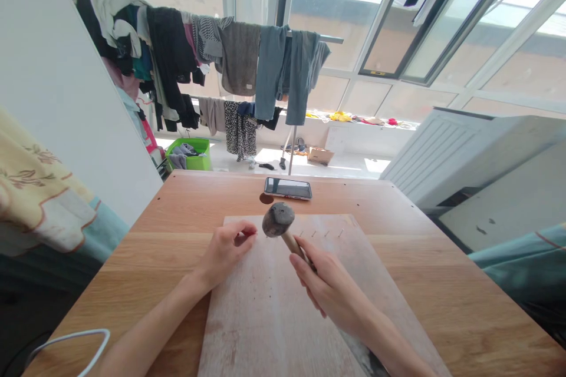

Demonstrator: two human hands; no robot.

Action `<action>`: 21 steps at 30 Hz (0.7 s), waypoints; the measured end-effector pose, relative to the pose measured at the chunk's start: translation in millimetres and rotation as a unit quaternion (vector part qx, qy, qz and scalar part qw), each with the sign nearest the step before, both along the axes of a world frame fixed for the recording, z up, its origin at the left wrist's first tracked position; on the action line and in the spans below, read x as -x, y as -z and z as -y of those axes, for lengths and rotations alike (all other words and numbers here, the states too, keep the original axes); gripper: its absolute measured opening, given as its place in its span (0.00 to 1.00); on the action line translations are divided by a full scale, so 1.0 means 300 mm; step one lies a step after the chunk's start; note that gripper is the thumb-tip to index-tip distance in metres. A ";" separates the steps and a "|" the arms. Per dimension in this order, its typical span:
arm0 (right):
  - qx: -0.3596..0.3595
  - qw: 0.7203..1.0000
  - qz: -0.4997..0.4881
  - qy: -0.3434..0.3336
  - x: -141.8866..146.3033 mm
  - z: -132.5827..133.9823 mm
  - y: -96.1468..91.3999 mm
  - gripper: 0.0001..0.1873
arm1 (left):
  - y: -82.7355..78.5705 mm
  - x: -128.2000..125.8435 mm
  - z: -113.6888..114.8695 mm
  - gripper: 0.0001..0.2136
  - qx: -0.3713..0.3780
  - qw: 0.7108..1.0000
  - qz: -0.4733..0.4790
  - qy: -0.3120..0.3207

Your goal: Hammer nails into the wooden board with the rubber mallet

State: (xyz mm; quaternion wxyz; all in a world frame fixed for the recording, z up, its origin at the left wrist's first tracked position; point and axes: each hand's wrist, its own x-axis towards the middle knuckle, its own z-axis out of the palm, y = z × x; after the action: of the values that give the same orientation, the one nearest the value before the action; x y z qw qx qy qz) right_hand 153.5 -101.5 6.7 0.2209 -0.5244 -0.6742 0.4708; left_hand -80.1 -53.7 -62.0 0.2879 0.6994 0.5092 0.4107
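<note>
My right hand is wrapped round the wooden handle of a hammer. Its thick, dark grey head is raised over the far part of a pale, worn wooden board. Left of the hammer head, my left hand rests at the board's far left edge, thumb and forefinger pinched together on what looks like a small nail, mostly hidden by the fingertips. To the right of the hammer, several thin nails stand in a row along the board's far side, some leaning slightly.
The board lies on a wooden table. A phone lies beyond it, beside a round dark hole. Under my right forearm is a partly hidden grey and dark item. A white cable curves at the lower left.
</note>
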 end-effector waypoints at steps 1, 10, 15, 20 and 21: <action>-0.004 1.000 0.004 -0.003 0.006 -0.005 -0.001 0.12 | 0.004 0.000 0.000 0.06 -0.003 1.000 -0.002 0.003; -0.026 0.999 0.031 -0.032 0.044 -0.024 -0.011 0.10 | 0.017 0.001 -0.007 0.06 -0.036 0.999 -0.007 -0.010; -0.030 0.999 0.029 -0.028 0.051 -0.029 -0.010 0.11 | 0.012 0.000 -0.003 0.07 -0.033 0.999 -0.016 -0.018; -0.039 0.999 0.027 -0.018 0.046 -0.033 -0.013 0.10 | 0.012 -0.007 0.004 0.08 -0.041 0.999 -0.018 -0.026; -0.041 0.999 0.026 -0.019 0.045 -0.034 -0.013 0.10 | 0.013 -0.008 0.005 0.08 -0.043 0.998 -0.021 -0.027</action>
State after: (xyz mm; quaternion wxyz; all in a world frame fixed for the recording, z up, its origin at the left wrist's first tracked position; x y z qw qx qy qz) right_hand 140.1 -91.3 10.6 0.2154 -0.5146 -0.7081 0.4329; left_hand -77.8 -55.1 -66.1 0.2356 0.7061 0.5155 0.4246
